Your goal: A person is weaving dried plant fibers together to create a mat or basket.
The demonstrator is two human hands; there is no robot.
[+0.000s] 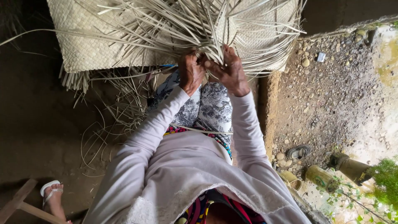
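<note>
Woven mat: pale straw colour, tight plaited weave, spread flat on the ground ahead of the person; its near edge ends in a ragged fringe.
Loose strips: long, thin, dry leaf strands fanning outward from the unfinished edge, crossing one another in all directions.
Left hand: closed around a bunch of the strips at the working edge.
Right hand: just beside the left, fingers pinched on strips; the two hands nearly touch.
Lap: patterned grey-and-white cloth under the hands, a single strip lying across it.
Ground: dark packed earth on one side with scattered offcuts; gravelly soil beyond a low ledge on the other.
Surroundings: two cylindrical containers lying near a green plant; a sandalled foot beside a wooden piece.
</note>
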